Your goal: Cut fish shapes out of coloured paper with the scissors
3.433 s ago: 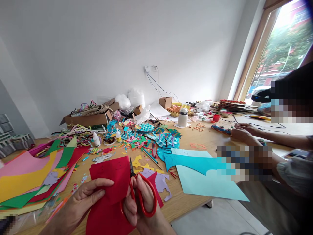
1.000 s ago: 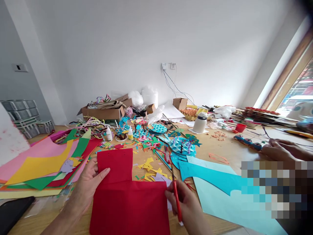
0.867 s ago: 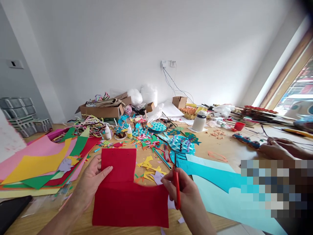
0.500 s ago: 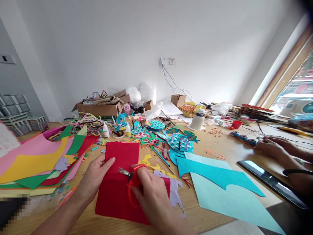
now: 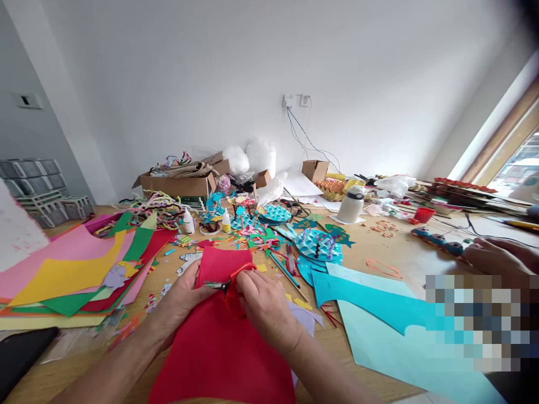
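Observation:
My left hand (image 5: 182, 298) pinches the left edge of a large red sheet (image 5: 225, 350), its thumb lying on top near the scissors' tips. The sheet looks like coloured paper or thin foam and slopes down towards me. My right hand (image 5: 266, 300) is wrapped round the red handles of a pair of scissors (image 5: 226, 287). Their metal blades point left across the sheet, beside my left thumb. Whether the blades are cutting into it I cannot tell. Purple scraps (image 5: 305, 317) stick out from under the sheet on the right.
Coloured sheets (image 5: 63, 280) are piled on the left, near a dark phone (image 5: 25, 359). Turquoise paper (image 5: 370, 303) lies on the right. Paper scraps, glue bottles (image 5: 188, 221), pencils (image 5: 284, 270) and a white bottle (image 5: 351, 206) stand or lie beyond. Another person's hands (image 5: 501, 255) are at far right.
The red sheet has shifted towards me and its lower part now shows larger. The scissors have turned so the blades lie more level, closer to my left thumb. The view has swung slightly left.

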A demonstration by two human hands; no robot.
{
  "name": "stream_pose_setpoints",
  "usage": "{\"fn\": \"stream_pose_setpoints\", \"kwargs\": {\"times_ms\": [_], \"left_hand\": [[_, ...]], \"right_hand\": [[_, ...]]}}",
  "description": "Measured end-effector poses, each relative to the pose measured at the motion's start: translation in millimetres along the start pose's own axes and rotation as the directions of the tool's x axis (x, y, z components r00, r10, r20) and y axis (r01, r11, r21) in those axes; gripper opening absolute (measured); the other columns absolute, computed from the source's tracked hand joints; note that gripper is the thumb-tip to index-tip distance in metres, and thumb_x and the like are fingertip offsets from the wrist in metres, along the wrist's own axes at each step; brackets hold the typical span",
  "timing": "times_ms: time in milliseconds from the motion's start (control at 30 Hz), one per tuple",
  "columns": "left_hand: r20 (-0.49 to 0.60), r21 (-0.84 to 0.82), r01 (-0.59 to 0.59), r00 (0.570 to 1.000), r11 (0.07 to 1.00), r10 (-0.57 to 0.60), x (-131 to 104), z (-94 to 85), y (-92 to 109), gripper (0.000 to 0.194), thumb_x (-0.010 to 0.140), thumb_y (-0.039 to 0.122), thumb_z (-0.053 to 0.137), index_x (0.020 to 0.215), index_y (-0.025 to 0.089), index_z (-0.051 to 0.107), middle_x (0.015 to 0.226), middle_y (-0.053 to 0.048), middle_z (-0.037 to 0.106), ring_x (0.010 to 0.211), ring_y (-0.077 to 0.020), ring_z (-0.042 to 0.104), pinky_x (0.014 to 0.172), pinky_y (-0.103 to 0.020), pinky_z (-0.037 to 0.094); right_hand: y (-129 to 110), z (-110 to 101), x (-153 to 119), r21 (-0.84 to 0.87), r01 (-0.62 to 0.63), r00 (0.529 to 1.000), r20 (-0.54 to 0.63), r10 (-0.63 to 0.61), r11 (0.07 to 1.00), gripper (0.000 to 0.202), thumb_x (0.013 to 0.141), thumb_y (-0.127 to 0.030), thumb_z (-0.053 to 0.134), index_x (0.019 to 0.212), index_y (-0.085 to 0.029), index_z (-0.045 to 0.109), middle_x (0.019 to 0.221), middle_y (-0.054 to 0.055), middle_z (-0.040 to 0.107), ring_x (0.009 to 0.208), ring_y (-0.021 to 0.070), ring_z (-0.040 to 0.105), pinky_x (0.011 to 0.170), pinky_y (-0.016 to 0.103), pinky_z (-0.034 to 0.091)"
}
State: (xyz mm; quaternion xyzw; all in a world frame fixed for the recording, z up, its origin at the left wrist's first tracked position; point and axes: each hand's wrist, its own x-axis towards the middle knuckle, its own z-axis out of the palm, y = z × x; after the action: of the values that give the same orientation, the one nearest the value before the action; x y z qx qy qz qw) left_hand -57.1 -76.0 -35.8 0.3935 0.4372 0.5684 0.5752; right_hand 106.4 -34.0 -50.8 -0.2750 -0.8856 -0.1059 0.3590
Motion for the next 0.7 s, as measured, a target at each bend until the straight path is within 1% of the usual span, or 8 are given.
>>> {"fn": "stream_pose_setpoints", "kwargs": {"times_ms": [167,233,300,400,467,567,633,700], "left_hand": [[0.037,-0.057,0.102,0.994,0.993,-0.1,-15.9,2.3,11.0,0.086,0.065,0.018,0.073,0.136,0.036,0.028,0.142,-0.006,0.04,0.118,-0.032,0.048,0.086,-0.042,0.049],[-0.04,-0.039,0.071,0.997,0.997,-0.072,-19.3,-0.8,19.2,0.091,0.064,0.016,0.073,0.137,0.038,0.024,0.145,-0.005,0.035,0.121,-0.0314,0.046,0.085,-0.039,0.05],[-0.131,-0.021,-0.021,0.991,1.0,0.018,-21.6,-7.5,32.3,0.093,0.062,0.015,0.073,0.137,0.039,0.024,0.142,-0.006,0.04,0.114,-0.0312,0.053,0.082,-0.038,0.051],[-0.255,0.049,-0.201,0.945,0.978,0.207,-25.7,-27.8,60.6,0.087,0.066,0.015,0.069,0.136,0.042,0.025,0.128,-0.003,0.057,0.089,-0.0232,0.067,0.073,-0.033,0.054],[-0.353,0.15,-0.294,0.876,0.944,0.329,-28.6,-49.3,81.2,0.069,0.072,0.012,0.063,0.131,0.036,0.039,0.111,0.0,0.067,0.072,-0.0147,0.067,0.064,-0.025,0.054],[-0.558,0.348,-0.385,0.648,0.855,0.519,-31.1,-90.1,106.4,0.049,0.07,0.006,0.061,0.116,0.021,0.058,0.091,-0.001,0.072,0.063,-0.0093,0.062,0.057,-0.018,0.05],[-0.605,0.426,-0.41,0.535,0.807,0.59,-31.3,-119.8,116.7,0.044,0.073,0.007,0.059,0.115,0.021,0.058,0.093,0.0,0.07,0.065,-0.0062,0.06,0.062,-0.015,0.048],[-0.63,0.511,-0.391,0.436,0.766,0.643,-30.8,-149.4,121.7,0.041,0.076,0.007,0.057,0.116,0.019,0.057,0.097,0.0,0.068,0.067,-0.0049,0.058,0.068,-0.017,0.047]], "right_hand": [[17.0,-7.6,5.0,0.129,-0.192,0.967,-0.143,0.21,0.973,0.013,0.076,-0.008,0.042,0.073,-0.02,0.049,0.065,0.003,0.059,0.059,0.0153,0.052,0.052,0.023,0.034],[25.1,-16.5,4.7,0.288,-0.355,0.895,-0.169,0.412,0.89,0.009,0.078,-0.013,0.045,0.075,-0.02,0.049,0.064,0.0,0.057,0.055,0.0133,0.051,0.051,0.021,0.036],[31.0,-28.2,2.8,0.457,-0.47,0.788,-0.168,0.592,0.755,0.003,0.078,-0.021,0.052,0.076,-0.02,0.049,0.062,-0.002,0.056,0.049,0.0115,0.048,0.046,0.02,0.037],[32.0,-47.3,-2.9,0.634,-0.488,0.698,-0.129,0.704,0.6,0.012,0.074,-0.028,0.06,0.079,-0.02,0.052,0.064,-0.002,0.058,0.054,0.0131,0.053,0.051,0.022,0.043],[27.9,-58.4,-8.7,0.691,-0.493,0.651,-0.11,0.751,0.529,0.016,0.071,-0.031,0.063,0.078,-0.02,0.054,0.065,-0.001,0.06,0.057,0.0146,0.055,0.051,0.022,0.044],[20.2,-69.9,-20.1,0.691,-0.531,0.598,-0.105,0.794,0.491,0.018,0.068,-0.033,0.066,0.077,-0.02,0.056,0.066,0.0,0.059,0.056,0.0144,0.053,0.048,0.022,0.043],[17.1,-74.1,-29.0,0.686,-0.553,0.579,-0.09,0.81,0.472,0.021,0.067,-0.035,0.066,0.078,-0.021,0.057,0.069,0.0,0.06,0.058,0.0153,0.055,0.05,0.023,0.044],[15.9,-76.2,-37.8,0.652,-0.586,0.597,-0.055,0.8,0.482,0.023,0.064,-0.037,0.067,0.077,-0.021,0.057,0.068,0.0,0.061,0.06,0.0165,0.057,0.053,0.024,0.046]]}}
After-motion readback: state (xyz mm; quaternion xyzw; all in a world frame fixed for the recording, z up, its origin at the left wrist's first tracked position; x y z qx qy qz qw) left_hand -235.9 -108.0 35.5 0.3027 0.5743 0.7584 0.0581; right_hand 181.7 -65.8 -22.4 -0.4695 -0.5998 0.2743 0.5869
